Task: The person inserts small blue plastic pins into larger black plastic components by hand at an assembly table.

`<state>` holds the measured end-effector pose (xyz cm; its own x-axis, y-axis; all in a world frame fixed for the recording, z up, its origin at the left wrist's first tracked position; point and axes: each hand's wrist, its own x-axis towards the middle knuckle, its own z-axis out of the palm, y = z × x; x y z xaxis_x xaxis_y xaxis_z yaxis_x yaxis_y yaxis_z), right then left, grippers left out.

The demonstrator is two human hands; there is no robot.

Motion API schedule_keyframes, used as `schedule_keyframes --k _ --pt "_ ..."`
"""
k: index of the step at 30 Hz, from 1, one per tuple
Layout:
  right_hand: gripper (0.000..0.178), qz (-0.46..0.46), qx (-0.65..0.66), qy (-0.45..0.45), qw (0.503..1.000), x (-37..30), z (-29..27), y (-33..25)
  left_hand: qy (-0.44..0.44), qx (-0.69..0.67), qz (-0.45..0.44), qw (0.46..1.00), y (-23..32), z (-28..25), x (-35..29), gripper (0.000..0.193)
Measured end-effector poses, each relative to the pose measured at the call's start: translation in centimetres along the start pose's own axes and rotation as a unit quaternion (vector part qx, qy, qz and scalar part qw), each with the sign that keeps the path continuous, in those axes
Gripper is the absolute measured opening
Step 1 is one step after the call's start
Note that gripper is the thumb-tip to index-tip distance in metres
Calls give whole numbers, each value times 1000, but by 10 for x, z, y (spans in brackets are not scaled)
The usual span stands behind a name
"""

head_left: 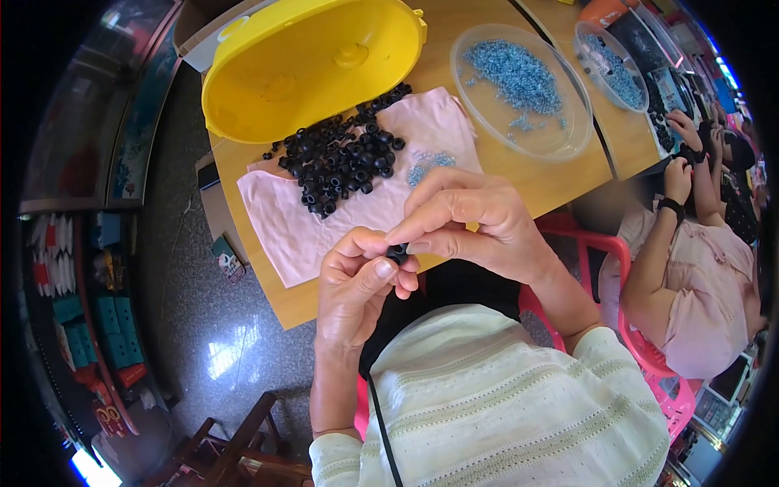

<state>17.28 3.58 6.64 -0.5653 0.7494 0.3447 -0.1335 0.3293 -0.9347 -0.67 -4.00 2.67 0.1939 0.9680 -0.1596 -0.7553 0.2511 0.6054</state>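
Between the thumb and fingers of my left hand (361, 280) is a small black ring-shaped part (398, 253) with a hollow opening. My right hand (479, 219) meets it from the other side, thumb and fingertips pinched together at its top. Whatever those fingertips hold is too small or hidden to make out. Just beyond my hands a pink cloth (284, 223) covers the table's near corner. A pile of similar black parts (349, 158) lies on it, with a little heap of light-blue pieces (430, 165) to the right.
A yellow tub (308, 73) lies on its side behind the pile. Right of it, a clear oval tray (574, 122) holds many tiny blue pieces, and a second clear container (586, 32) stands farther right. Another person (690, 284) sits working at right, beside a pink chair (625, 252).
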Motion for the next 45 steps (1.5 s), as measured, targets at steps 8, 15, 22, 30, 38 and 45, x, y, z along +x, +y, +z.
schedule_keyframes --k 8,15,22,30,38,45 --pt "14 88 -4 -40 995 -3 -3 -5 -8 -21 -43 999 -1 -6 2 15" --pt "13 45 70 -17 996 -5 0 7 -12 -4 -39 999 -2 -3 3 15" --pt "7 145 161 -3 976 -9 -2 7 -8 3 -35 999 -1 -1 3 15" --pt "17 30 -69 6 997 -11 2 4 3 -45 -43 998 -5 -3 4 13" --pt "33 -102 -269 57 956 -12 14 4 51 -69 -54 995 -5 11 2 11" --pt "29 -206 -273 75 937 -12 15 20 82 -35 -67 994 0 11 4 11"
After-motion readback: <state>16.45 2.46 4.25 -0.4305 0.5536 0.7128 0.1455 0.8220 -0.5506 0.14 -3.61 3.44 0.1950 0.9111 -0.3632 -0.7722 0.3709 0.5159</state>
